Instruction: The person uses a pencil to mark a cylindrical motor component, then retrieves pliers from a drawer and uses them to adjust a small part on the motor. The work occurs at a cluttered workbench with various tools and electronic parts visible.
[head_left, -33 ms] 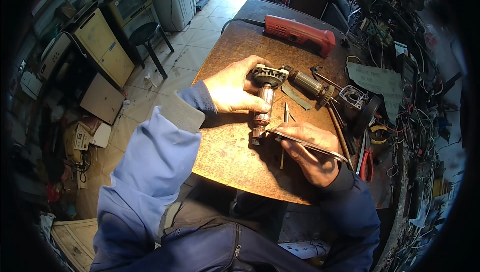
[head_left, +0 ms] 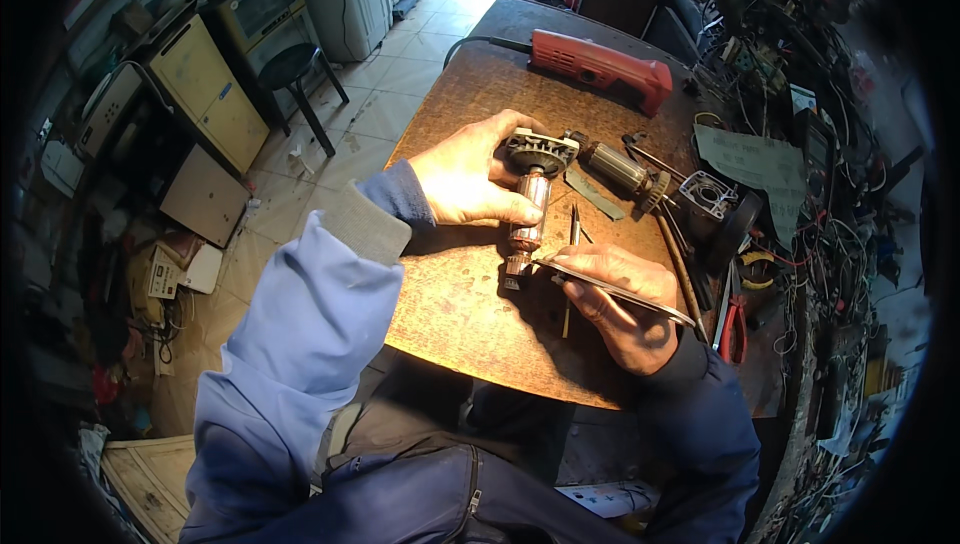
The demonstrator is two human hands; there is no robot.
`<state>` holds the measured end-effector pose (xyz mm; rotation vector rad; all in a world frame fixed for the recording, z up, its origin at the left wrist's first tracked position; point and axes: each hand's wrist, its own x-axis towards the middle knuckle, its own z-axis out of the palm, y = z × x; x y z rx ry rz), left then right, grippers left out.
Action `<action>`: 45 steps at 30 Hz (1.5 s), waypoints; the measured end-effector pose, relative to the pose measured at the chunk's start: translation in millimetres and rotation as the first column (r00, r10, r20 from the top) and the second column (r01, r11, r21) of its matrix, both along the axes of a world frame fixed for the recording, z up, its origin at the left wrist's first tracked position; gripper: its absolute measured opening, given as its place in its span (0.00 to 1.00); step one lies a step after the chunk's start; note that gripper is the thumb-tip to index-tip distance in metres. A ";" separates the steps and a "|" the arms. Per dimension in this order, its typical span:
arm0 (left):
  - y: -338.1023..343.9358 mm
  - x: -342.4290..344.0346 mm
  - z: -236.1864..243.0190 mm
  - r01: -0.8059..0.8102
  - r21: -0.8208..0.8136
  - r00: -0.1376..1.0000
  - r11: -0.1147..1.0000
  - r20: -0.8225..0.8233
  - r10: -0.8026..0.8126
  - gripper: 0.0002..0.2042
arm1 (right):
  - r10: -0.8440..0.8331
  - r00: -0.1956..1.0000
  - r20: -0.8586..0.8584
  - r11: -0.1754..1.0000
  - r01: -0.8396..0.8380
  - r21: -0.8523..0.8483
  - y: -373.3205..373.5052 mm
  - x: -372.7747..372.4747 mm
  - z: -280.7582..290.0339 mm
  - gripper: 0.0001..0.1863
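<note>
My left hand [head_left: 475, 174] is closed round a motor armature [head_left: 533, 194], thumb along its core. The armature stands tilted over the wooden table [head_left: 450, 314], its fan and pale end plate [head_left: 542, 151] at the far end and its copper commutator [head_left: 518, 264] toward me. In my right hand [head_left: 620, 304] I grip a slim flat metal tool [head_left: 640, 299]; its tip is right beside the commutator, and I cannot tell whether they touch. Just beyond my right fingers a pointed thin tool [head_left: 575, 227] shows, partly hidden by them. A narrow grey-green strip [head_left: 594, 192] lies beside the armature.
A red power-tool body [head_left: 600, 71] with a cord lies at the far side. To the right are a second armature [head_left: 617, 166], a metal gear housing [head_left: 708, 194], a sandpaper sheet [head_left: 750, 164], red-handled pliers [head_left: 735, 329] and tangled wires. A black stool [head_left: 290, 69] stands left.
</note>
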<state>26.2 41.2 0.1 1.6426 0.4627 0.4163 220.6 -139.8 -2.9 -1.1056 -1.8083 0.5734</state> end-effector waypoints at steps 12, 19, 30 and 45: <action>0.8 0.7 0.2 -0.001 0.024 1.000 1.000 -0.002 0.001 0.42 | 0.038 0.999 0.017 0.997 -0.039 0.068 2.1 -1.3 -1.4 0.12; 0.6 0.5 1.5 0.010 0.005 1.000 1.000 0.004 -0.010 0.43 | 0.044 0.999 0.013 0.998 -0.044 0.035 2.6 -0.4 -3.4 0.13; 0.6 0.1 3.0 0.024 -0.017 1.000 1.000 0.001 -0.023 0.43 | 0.046 0.999 0.018 0.999 -0.046 0.018 2.1 -2.0 -0.2 0.13; -0.3 -0.2 4.5 0.025 -0.031 1.000 0.999 0.007 -0.025 0.43 | 0.039 0.998 -0.052 0.994 -0.044 -0.097 -5.4 -7.0 0.1 0.13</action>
